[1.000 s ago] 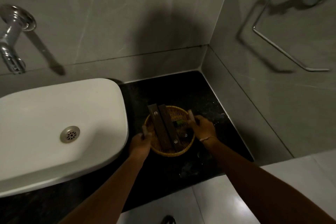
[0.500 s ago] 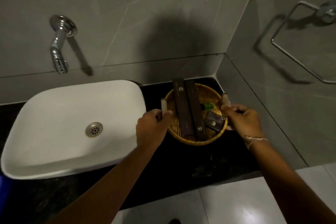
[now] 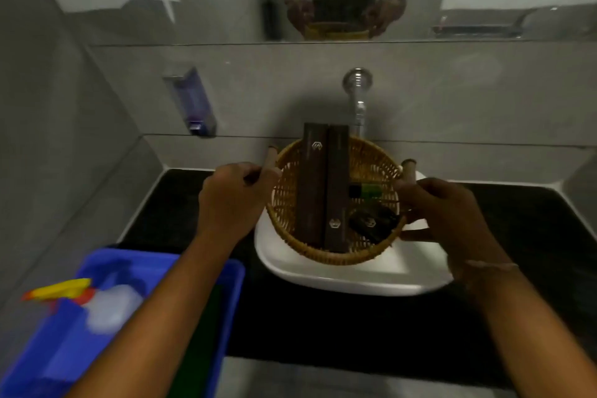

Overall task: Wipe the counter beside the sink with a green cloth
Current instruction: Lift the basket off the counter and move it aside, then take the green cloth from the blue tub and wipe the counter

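I hold a round wicker basket (image 3: 290, 223) in the air above the white sink (image 3: 355, 278). My left hand (image 3: 231, 200) grips its left handle and my right hand (image 3: 442, 213) grips its right handle. Two long brown boxes (image 3: 324, 191), a small green bottle (image 3: 370, 191) and a dark packet (image 3: 371, 221) lie inside it. The black counter (image 3: 523, 255) stretches to both sides of the sink. A dark green strip (image 3: 200, 349), perhaps the cloth, shows in the blue tub beside my left forearm.
A blue plastic tub (image 3: 61, 352) at the lower left holds a spray bottle (image 3: 97, 304) with a yellow and red trigger. A chrome tap (image 3: 358, 97) juts from the tiled wall above the sink. A soap dispenser (image 3: 190, 103) hangs on the wall at left.
The basket has been lifted off the counter at the sink's right and carried left; it is now over the sink. The view has swung left, bringing the blue tub into sight.
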